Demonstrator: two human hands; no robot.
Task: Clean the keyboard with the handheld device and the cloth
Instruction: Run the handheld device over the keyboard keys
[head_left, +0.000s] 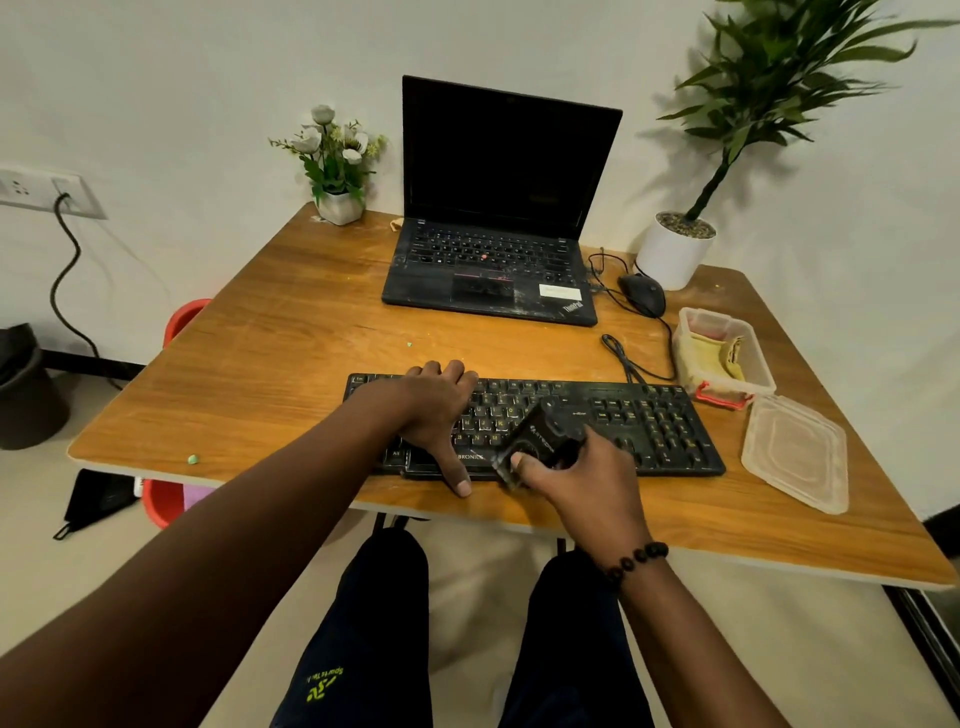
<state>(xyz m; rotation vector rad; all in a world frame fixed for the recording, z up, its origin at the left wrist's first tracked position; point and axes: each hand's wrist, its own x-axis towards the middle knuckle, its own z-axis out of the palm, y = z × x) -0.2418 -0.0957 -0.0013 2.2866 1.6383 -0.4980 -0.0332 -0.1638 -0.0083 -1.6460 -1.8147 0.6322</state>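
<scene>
Wooden table (270, 364) seen from above. Left hand (436, 410), fingers spread and flat, presses the left half of the black keyboard (660, 431) lying along the near edge. Right hand (576, 478) grips a black handheld device (535, 436), tilted over the keyboard's middle keys. Far centre: open ThinkPad laptop (498, 208). Right: clear container (727, 358) holding a folded yellow cloth (711, 358), its lid (795, 452) beside it.

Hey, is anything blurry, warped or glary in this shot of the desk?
Head view: the handheld device in the right hand is smeared by motion blur; the keyboard and laptop stay fairly sharp; the wide lens bows the table edges; lighting is soft, with no strong glare on the dark screen.
</scene>
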